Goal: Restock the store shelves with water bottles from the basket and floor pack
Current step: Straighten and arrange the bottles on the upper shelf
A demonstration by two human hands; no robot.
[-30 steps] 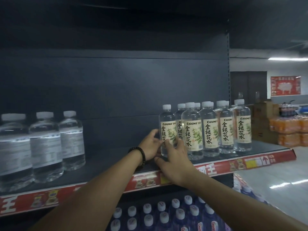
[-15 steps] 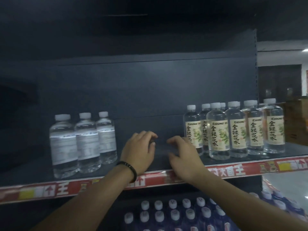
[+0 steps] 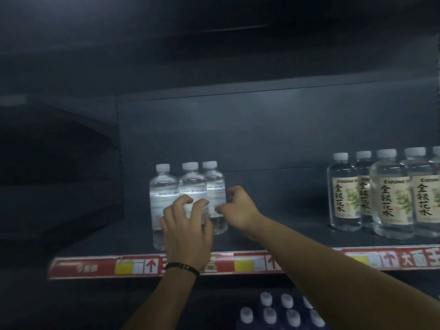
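Clear bottles (image 3: 191, 184) | left grip (image 3: 188, 232) curled before them | right grip (image 3: 239, 210) beside | holds unclear

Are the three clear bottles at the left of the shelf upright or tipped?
Upright: the three clear bottles stand on the shelf, white caps pointing straight up.

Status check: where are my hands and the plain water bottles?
Left hand curled before three clear water bottles, right hand at the rightmost; grip unclear. Bottles upright on shelf. Green-label bottles stand apart, far right; nothing blocking.
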